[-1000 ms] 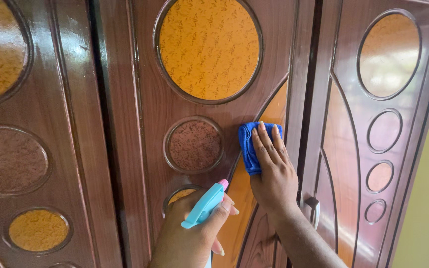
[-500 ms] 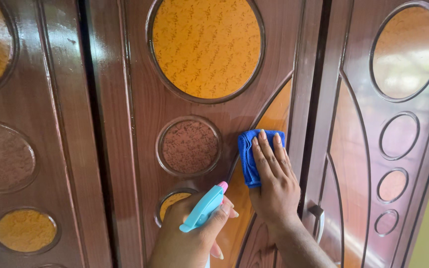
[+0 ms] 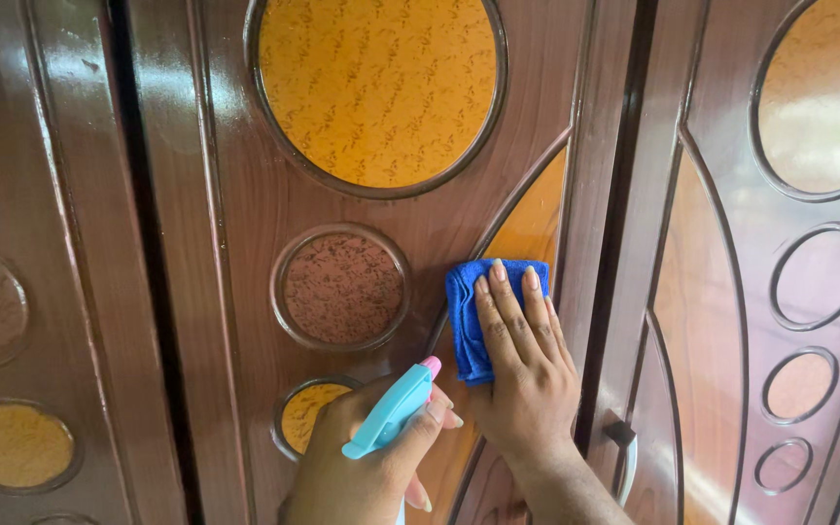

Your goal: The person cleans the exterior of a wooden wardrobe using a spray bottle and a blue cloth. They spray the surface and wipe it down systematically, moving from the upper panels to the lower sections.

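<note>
My right hand (image 3: pixel 527 374) presses a folded blue cloth (image 3: pixel 466 311) flat against a glossy brown wooden door (image 3: pixel 235 224), beside the door's right edge and an orange curved inlay. My left hand (image 3: pixel 367 462) grips a light blue spray bottle (image 3: pixel 388 411) with a pink nozzle tip, held low in front of the door, just left of my right hand. Only the sprayer head shows; the bottle body is hidden by my hand.
The door carries a large orange round panel (image 3: pixel 376 83), a smaller brown round panel (image 3: pixel 342 287) and a small orange one (image 3: pixel 305 413). A second door leaf (image 3: pixel 760 272) with oval insets stands to the right, with a metal handle (image 3: pixel 622 437) low down.
The view has shifted right and slightly closer. My right hand with the cloth has slid a little downward on the door. The left hand keeps the sprayer in much the same place.
</note>
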